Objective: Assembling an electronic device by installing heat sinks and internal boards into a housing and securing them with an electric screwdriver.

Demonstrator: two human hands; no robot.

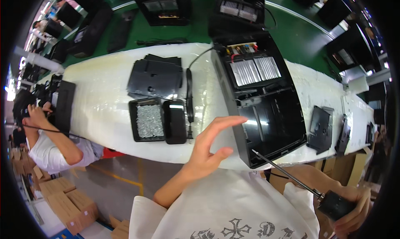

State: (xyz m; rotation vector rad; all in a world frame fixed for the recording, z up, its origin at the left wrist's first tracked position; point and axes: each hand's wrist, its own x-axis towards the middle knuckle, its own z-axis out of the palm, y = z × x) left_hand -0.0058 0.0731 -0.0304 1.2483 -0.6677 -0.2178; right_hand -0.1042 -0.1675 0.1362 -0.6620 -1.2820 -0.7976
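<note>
A large open black housing (283,120) lies on the white-covered table before me. In its far half are ribbed silver metal elements (256,71) and a small circuit board (241,48) with red wires. My left hand (206,145) is by the housing's left wall, thumb and forefinger spread and nothing between them; the forefinger's tip is over the wall, and I cannot tell if it touches. At the lower right my right hand (354,218) is wrapped round the thick black handle of a long-shafted screwdriver (298,180). Its tip overlaps the housing's near left corner in view.
Left of the housing are a black bin of silver screws (150,121), a second black bin (175,120) and stacked black panels (154,77). Black parts (320,128) lie to the right. A co-worker (54,135) is at the table's left end; cardboard boxes (68,201) stand below.
</note>
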